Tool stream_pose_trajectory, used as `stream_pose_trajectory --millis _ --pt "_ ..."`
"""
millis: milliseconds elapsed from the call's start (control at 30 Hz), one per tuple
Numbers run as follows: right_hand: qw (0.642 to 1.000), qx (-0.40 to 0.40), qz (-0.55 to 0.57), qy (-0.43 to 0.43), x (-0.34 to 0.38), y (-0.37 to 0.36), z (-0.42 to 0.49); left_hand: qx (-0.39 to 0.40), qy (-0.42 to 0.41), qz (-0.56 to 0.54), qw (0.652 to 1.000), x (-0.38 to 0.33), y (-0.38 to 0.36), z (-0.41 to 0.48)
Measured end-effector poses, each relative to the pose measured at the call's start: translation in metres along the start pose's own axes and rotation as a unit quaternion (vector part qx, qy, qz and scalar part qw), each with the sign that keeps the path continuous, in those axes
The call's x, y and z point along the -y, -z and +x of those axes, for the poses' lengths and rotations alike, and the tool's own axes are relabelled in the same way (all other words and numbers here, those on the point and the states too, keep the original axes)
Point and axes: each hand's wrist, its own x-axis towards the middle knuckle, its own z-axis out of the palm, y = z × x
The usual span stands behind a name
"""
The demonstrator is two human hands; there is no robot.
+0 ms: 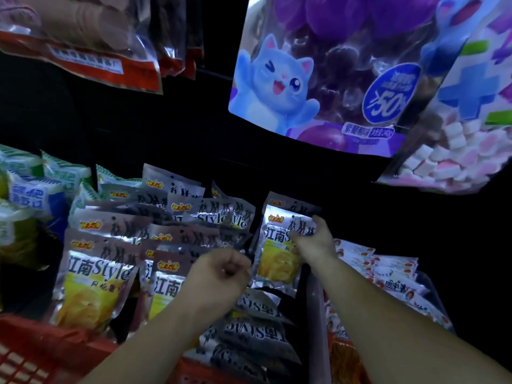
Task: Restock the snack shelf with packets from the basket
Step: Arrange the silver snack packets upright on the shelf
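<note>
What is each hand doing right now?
Left hand: closed in a fist, nothing visible in it.
Right hand: holding the upright silver foil snack packet with the yellow picture by its top corner.

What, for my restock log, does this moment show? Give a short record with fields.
right hand: right hand grips a silver snack packet, standing upright at the shelf
left hand: left hand with fingers curled in a fist, nothing visibly held
shelf stock: overlapping shelf packets of the same silver kind, to the left
basket: red basket at the bottom, with basket packets lying print upside down
above: purple cat bag and marshmallow bag hanging
</note>
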Motion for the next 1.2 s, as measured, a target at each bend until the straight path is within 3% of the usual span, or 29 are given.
stream_pose_trajectory --millis 100,233,367,500,600,700,800,900,1100,1200 --pt "0.996 0.025 0.082 -0.036 -0.001 -0.005 0.012 0.011 0.013 -0.032 0.999 0.006 -0.003 0.0" --pt "0.998 -0.033 0.03 -0.048 -0.003 -0.01 0.02 -0.004 0.041 -0.069 0.997 0.016 0.0 0.004" --pt "0.997 0.0 0.059 -0.04 -0.002 -0.014 0.022 -0.007 0.032 -0.041 0.999 0.02 0.0 0.005" --pt "0.997 -0.076 0.007 -0.014 -0.015 -0.024 0.023 -0.007 0.025 -0.03 0.999 0.027 0.001 0.006" --pt "0.996 -0.083 0.006 -0.014 -0.005 -0.016 0.006 -0.014 0.019 -0.035 0.999 0.024 0.004 0.003" --pt "0.999 -0.048 0.009 -0.004 0.006 -0.001 -0.013 -0.018 0.004 -0.019 1.0 0.019 0.01 -0.004" --pt "0.997 -0.018 -0.057 0.048 0.021 0.023 -0.043 -0.011 -0.007 -0.027 1.0 0.006 0.016 -0.017" --pt "0.991 0.066 -0.07 0.092 0.041 0.049 -0.078 -0.011 -0.023 -0.014 1.0 -0.013 0.026 -0.037" --pt "0.973 0.135 -0.008 0.189 0.097 0.104 -0.178 -0.027 -0.082 -0.024 0.996 -0.054 0.043 -0.097" --pt "0.966 0.162 0.084 0.184 0.116 0.116 -0.23 -0.027 -0.097 -0.082 0.992 -0.074 0.057 -0.125"
